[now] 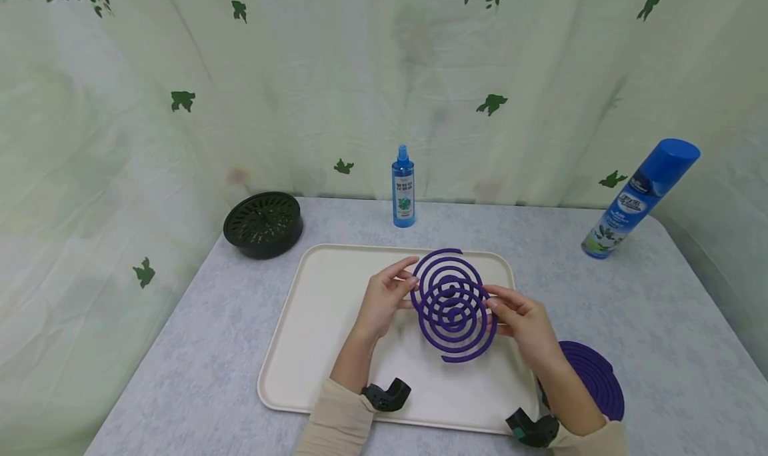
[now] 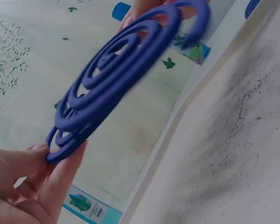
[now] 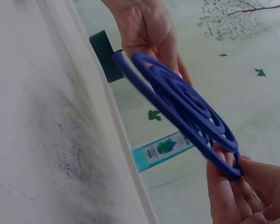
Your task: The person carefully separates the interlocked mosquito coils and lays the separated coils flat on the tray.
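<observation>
Two purple mosquito coils overlap in the air above the white tray (image 1: 324,323), an upper coil (image 1: 449,259) and a lower coil (image 1: 456,315). Their spirals look interlaced near the middle; whether they are locked together I cannot tell. My left hand (image 1: 384,299) pinches the upper coil's left edge between thumb and fingers. On the other side, my right hand (image 1: 528,326) pinches the lower coil's right edge. In the left wrist view the coils (image 2: 126,88) are tilted and seen nearly edge-on, with small gaps between their rings.
More purple coils (image 1: 594,379) lie right of the tray, partly behind my right forearm. A black slotted round holder (image 1: 264,223) sits at back left, a blue spray bottle (image 1: 403,193) at back centre, and a blue aerosol can (image 1: 639,199) at back right. Dark specks mark the tray.
</observation>
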Demonstrator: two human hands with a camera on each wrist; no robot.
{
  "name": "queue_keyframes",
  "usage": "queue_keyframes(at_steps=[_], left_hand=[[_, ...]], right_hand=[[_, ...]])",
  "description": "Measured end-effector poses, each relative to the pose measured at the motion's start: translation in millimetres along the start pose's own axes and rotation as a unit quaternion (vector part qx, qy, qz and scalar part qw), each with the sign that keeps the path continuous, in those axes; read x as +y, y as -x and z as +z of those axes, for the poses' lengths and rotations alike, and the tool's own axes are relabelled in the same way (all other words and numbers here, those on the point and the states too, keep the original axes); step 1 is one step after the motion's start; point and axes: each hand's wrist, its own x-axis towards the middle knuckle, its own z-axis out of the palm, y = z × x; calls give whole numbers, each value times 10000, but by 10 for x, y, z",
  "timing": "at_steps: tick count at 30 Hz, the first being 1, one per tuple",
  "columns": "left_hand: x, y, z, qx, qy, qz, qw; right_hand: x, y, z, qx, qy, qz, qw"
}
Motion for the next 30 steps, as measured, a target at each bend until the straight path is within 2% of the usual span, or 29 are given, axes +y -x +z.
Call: queue_keyframes(at_steps=[3,6,9,12,16,21,26,30], left_hand=[[62,1,-26,194,23,189,9996],[128,10,-109,454,53,446,9980],[201,41,-265,717,32,603,9956],[239,84,-470,923,34,624,9938],[234,143,-738,1214,-59,459,9915],[129,180,-993,1391,-317,174,9896],[-7,175,-1147,1376,-425,-212,9894],[-79,173,-1210,1372,-447,-579,9878]], right_hand=[[-56,-5,-31,164,-358,-95,9992],[-113,-15,-68,377,-800,-197,9959],[-144,-38,-106,543,-1157,-261,9915],[-138,-68,-137,653,-1359,-236,9883],[-66,-132,-164,701,-1468,-34,9867],[64,-232,-168,640,-1719,324,9825],[181,-328,-143,555,-1907,689,9777],[236,-376,-122,498,-1637,924,9809]])
